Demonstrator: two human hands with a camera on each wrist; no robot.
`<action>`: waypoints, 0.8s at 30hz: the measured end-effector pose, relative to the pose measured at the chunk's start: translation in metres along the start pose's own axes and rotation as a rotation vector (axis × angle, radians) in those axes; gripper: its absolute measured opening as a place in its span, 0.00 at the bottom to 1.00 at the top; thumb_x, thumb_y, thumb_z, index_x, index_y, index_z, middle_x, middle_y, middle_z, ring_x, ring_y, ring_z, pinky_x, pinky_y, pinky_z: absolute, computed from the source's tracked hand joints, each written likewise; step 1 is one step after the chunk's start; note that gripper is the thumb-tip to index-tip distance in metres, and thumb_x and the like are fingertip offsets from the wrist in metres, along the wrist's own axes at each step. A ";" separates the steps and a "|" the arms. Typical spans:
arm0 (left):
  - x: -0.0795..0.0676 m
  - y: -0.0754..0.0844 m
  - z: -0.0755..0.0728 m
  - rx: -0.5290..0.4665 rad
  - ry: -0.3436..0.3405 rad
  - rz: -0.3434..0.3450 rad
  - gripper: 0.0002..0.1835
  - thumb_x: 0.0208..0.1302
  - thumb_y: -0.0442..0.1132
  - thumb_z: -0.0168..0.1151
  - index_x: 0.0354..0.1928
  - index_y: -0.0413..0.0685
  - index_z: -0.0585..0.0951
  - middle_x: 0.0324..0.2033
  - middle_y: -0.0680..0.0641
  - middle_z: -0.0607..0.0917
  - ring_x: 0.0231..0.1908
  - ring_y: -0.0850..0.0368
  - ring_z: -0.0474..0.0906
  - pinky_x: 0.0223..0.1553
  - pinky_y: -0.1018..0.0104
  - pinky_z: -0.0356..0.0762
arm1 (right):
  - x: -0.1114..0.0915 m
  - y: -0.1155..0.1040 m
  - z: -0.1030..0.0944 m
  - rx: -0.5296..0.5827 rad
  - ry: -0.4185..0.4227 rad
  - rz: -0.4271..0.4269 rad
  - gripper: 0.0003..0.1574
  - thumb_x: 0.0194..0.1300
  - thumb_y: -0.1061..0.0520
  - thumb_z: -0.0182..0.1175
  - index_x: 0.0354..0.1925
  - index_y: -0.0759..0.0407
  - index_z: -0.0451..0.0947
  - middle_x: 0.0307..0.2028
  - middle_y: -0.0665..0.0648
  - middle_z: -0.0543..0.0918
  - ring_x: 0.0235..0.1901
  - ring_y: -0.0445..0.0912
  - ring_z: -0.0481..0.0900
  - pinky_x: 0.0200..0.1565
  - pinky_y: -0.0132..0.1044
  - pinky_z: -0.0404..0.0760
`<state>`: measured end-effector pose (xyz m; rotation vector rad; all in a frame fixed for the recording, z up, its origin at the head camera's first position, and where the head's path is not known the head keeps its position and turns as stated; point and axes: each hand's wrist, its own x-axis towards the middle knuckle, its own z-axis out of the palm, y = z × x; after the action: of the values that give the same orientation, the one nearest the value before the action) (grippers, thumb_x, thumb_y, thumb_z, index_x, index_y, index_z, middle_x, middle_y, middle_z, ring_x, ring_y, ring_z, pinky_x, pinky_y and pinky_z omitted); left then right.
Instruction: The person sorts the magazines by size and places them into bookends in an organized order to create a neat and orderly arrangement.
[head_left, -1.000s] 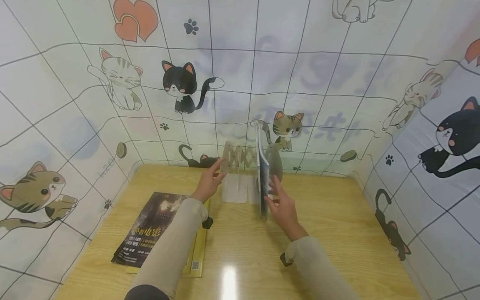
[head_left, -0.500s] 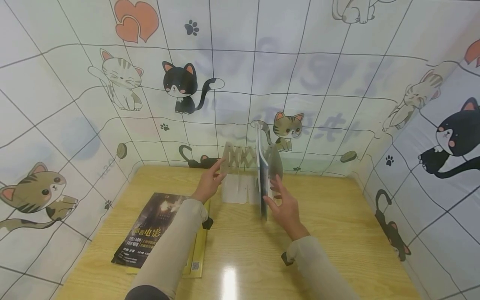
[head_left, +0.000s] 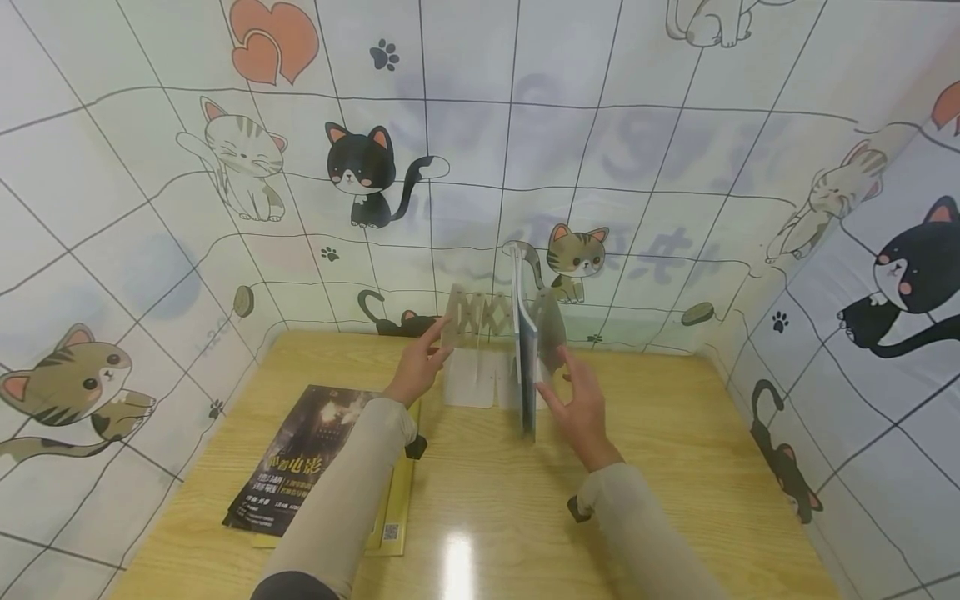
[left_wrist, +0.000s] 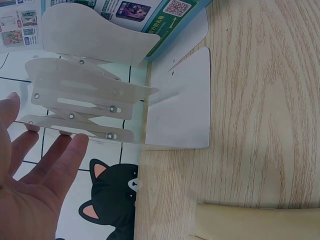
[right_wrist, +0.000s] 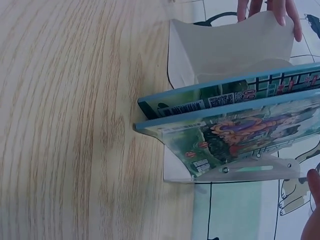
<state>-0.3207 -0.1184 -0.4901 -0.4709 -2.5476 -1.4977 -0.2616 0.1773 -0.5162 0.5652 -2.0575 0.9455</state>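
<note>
A grey metal expandable book rack (head_left: 470,379), with scissor links at its back, stands against the wall. Two thin, blue-edged green books (right_wrist: 200,112) stand upright in it, close to its right end plate (head_left: 553,329). My left hand (head_left: 417,367) holds the rack's left end plate (left_wrist: 75,129) by its edge, the fingers (left_wrist: 75,150) on the outer side and the thumb near the edge. My right hand (head_left: 583,408) is beside the right end plate, fingers loosely bent, thumb near the books' front edges. Only a little of it shows in the right wrist view.
A dark book (head_left: 296,467) with yellow lettering lies on yellow books (head_left: 393,512) at the table's left, partly under the left sleeve. The wooden table (head_left: 675,467) meets walls printed with cartoon cats (head_left: 360,167) behind and on both sides.
My right hand has shifted slightly to the right, away from the books toward the right end plate. The left hand, rack and books stay in place.
</note>
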 end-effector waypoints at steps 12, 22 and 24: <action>-0.001 0.001 -0.001 -0.015 0.006 -0.007 0.30 0.72 0.39 0.56 0.74 0.60 0.62 0.66 0.36 0.69 0.51 0.41 0.79 0.40 0.54 0.82 | 0.012 0.013 -0.001 -0.056 -0.048 0.125 0.44 0.55 0.58 0.73 0.67 0.62 0.66 0.58 0.63 0.74 0.50 0.57 0.74 0.44 0.49 0.78; -0.001 0.001 -0.001 -0.011 0.008 -0.004 0.30 0.73 0.40 0.55 0.74 0.58 0.62 0.65 0.37 0.70 0.51 0.40 0.79 0.40 0.54 0.83 | 0.027 0.027 -0.003 -0.111 -0.230 0.236 0.51 0.57 0.57 0.72 0.73 0.54 0.58 0.69 0.63 0.63 0.63 0.61 0.64 0.47 0.52 0.80; -0.001 0.001 0.000 -0.011 0.007 -0.008 0.30 0.73 0.39 0.55 0.74 0.58 0.62 0.65 0.36 0.70 0.51 0.40 0.79 0.40 0.54 0.83 | 0.029 0.030 -0.004 -0.122 -0.267 0.262 0.52 0.57 0.57 0.71 0.74 0.53 0.56 0.70 0.63 0.61 0.64 0.62 0.63 0.47 0.52 0.80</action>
<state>-0.3194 -0.1177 -0.4896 -0.4569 -2.5404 -1.5135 -0.2968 0.1973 -0.5042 0.3788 -2.4562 0.9233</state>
